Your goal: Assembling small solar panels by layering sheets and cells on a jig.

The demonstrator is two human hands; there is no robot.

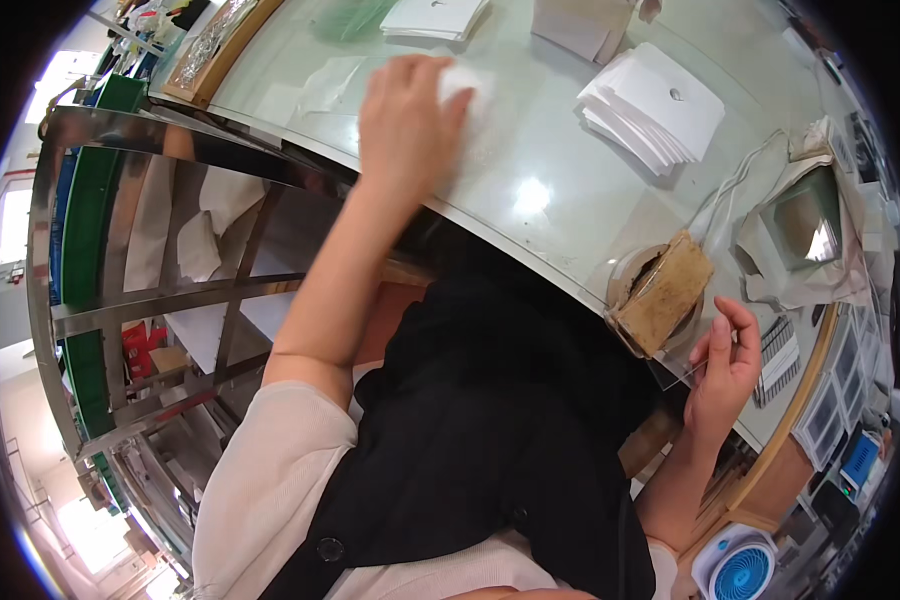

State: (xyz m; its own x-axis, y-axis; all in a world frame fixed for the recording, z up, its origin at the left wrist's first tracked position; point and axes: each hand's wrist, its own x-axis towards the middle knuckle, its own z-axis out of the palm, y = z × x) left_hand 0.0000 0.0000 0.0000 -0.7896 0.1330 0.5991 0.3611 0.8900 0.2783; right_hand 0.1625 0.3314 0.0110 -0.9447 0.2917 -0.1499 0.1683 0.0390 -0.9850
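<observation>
My left hand (405, 130) is over the glass-topped table, its fingers bent and blurred by motion. A soft white wad (465, 88) shows between its thumb and fingers, pressed near the tabletop; whether it is cloth or paper I cannot tell. At the table's near right edge, my right hand (725, 370) is closed with the thumb against the fingers. From it a thin clear pane (676, 377) sticks out to the left, its edge catching the light. Just above that pane, a worn yellow-brown block (663, 293) leans on a round holder.
A fanned stack of white cards (660, 105) lies on the right of the table (530, 140), with another white stack (435, 15) at the far side. A dark glassy block (808, 220) sits in crumpled wrapping beside white cables. At left stands a metal rack (170, 300); a small fan (738, 570) is lower right.
</observation>
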